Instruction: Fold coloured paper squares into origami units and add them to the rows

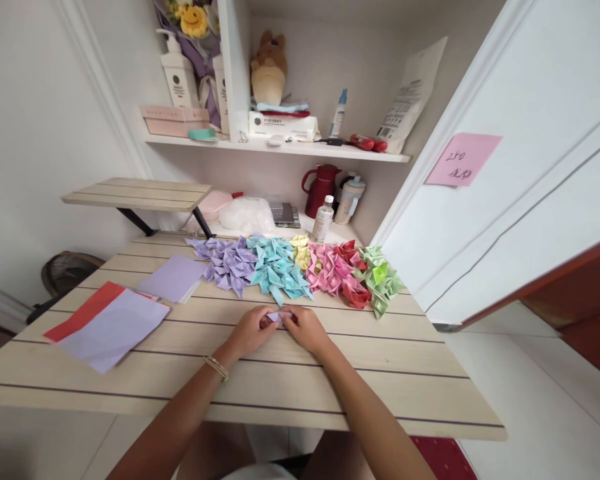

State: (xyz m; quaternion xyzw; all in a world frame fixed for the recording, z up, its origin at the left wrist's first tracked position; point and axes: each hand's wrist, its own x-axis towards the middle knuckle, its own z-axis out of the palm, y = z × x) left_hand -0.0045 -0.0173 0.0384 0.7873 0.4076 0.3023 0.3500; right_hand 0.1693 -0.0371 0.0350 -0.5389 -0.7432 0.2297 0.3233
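My left hand (253, 331) and my right hand (307, 329) meet over the middle of the wooden table (380, 387). Both pinch a small lilac paper piece (279, 317) between their fingertips, just above the tabletop. A thin bracelet circles my left wrist. Right behind the hands lies a row of folded paper pieces: purple (227, 263), blue (279, 270), yellow (301, 252), pink (327, 270), red (353, 273) and green (380, 277).
Flat lilac sheets (114, 328) over a red sheet (83, 313) lie at the left, another lilac stack (174, 277) behind them. A small raised shelf (137, 193), a bottle (323, 220), a red jug (321, 187) and a wall shelf with clutter stand at the back. A white door (520, 173) rises at the right.
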